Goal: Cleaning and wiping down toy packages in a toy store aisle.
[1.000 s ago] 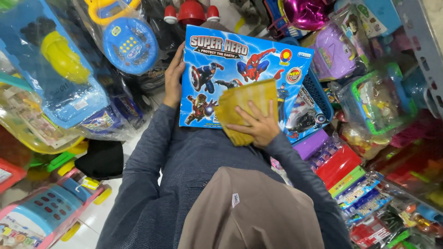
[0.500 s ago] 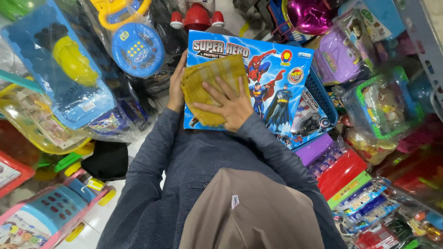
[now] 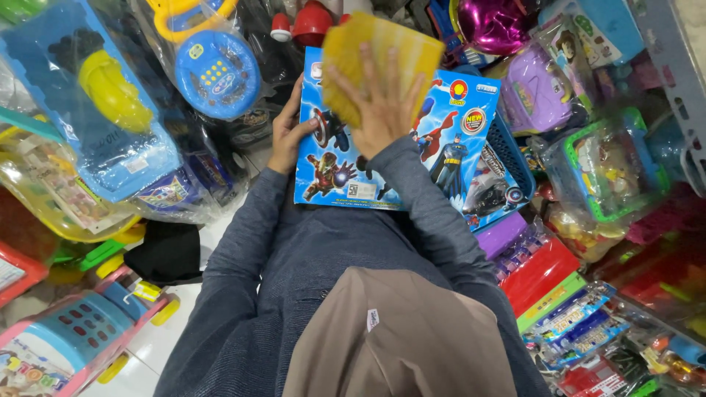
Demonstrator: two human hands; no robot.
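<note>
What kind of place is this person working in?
Most likely a toy shop or its stockroom. Packaged toys crowd every side: a blue toy phone in plastic wrap, a toy cash register, and the boxed superhero toy the left hand holds while the right hand wipes it with a yellow cloth.

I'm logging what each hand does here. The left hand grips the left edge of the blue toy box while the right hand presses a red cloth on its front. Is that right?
Not quite: the cloth is yellow, not red. The head view shows the right hand pressing it flat on the blue toy box, near its top edge, while the left hand grips the box's left edge.
</note>
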